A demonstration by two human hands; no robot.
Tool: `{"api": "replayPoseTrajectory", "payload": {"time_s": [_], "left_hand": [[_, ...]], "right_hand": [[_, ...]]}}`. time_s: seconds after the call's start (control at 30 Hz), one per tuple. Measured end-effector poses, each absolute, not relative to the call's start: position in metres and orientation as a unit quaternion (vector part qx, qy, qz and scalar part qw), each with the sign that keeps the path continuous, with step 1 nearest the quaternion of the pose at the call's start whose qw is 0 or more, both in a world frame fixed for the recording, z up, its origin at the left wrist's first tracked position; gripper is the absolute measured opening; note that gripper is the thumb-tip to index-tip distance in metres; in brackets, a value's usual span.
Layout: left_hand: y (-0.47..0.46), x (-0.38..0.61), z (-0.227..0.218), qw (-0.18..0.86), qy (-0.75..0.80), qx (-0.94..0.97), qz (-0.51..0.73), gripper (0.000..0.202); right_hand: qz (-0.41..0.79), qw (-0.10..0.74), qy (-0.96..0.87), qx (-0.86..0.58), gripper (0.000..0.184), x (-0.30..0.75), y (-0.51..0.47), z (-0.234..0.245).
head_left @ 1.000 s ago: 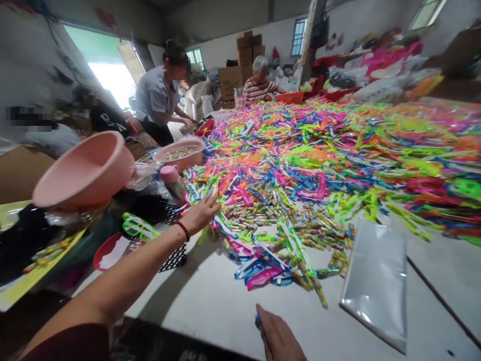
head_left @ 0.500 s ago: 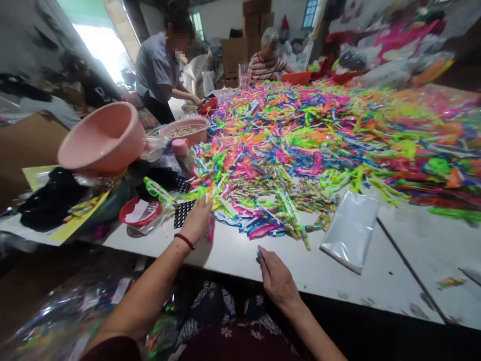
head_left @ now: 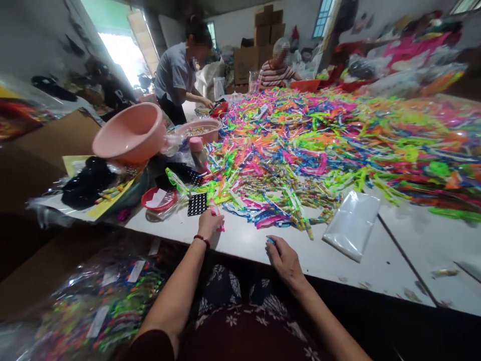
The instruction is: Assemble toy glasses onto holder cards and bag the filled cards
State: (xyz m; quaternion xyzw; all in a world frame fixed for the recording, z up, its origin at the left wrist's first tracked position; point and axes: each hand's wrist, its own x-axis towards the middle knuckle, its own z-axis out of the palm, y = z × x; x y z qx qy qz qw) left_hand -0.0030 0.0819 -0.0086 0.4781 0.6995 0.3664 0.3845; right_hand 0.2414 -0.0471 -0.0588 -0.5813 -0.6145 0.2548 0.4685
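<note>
My left hand [head_left: 209, 224], with a red bead bracelet at the wrist, is closed round a thin pink plastic piece [head_left: 215, 208] near the table's front edge. Just beyond it lies a black card with rows of white marks [head_left: 197, 204]. My right hand [head_left: 285, 258] rests low over the front edge, thumb and finger pinching a small blue object [head_left: 270, 240], mostly hidden. Between and beyond the hands spreads a heap of neon plastic pieces [head_left: 270, 173], with thin patterned sticks [head_left: 263, 184] among them.
A stack of clear plastic bags [head_left: 352, 225] lies to the right. On the left are a red basket [head_left: 165, 202], a pink-capped bottle [head_left: 197, 148] and a tilted pink basin [head_left: 130, 135]. Two people work across the table. Bagged goods [head_left: 108, 301] sit below left.
My left hand has drawn back from the edge of the heap and now shows a pink piece in it. My right hand keeps its pinch on the blue object. The view has shifted slightly.
</note>
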Motion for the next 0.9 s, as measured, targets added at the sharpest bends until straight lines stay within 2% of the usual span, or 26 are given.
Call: {"api": "replayPoseTrajectory", "payload": {"time_s": [0.13, 0.27, 0.4, 0.9], "left_hand": [[0.053, 0.002, -0.003, 0.530, 0.603, 0.402, 0.440, 0.042], [0.006, 0.021, 0.002, 0.622, 0.533, 0.312, 0.481, 0.058], [-0.033, 0.040, 0.005, 0.684, 0.468, 0.207, 0.519, 0.053], [-0.062, 0.058, 0.008, 0.740, 0.441, 0.218, 0.459, 0.036]], "right_hand": [[0.464, 0.484, -0.491, -0.555, 0.046, 0.240, -0.057, -0.036], [0.551, 0.489, -0.439, -0.514, 0.045, 0.230, -0.076, -0.011], [0.596, 0.499, -0.401, -0.485, 0.039, 0.216, -0.093, -0.002], [0.597, 0.526, -0.366, -0.483, 0.032, 0.216, -0.113, -0.004]]}}
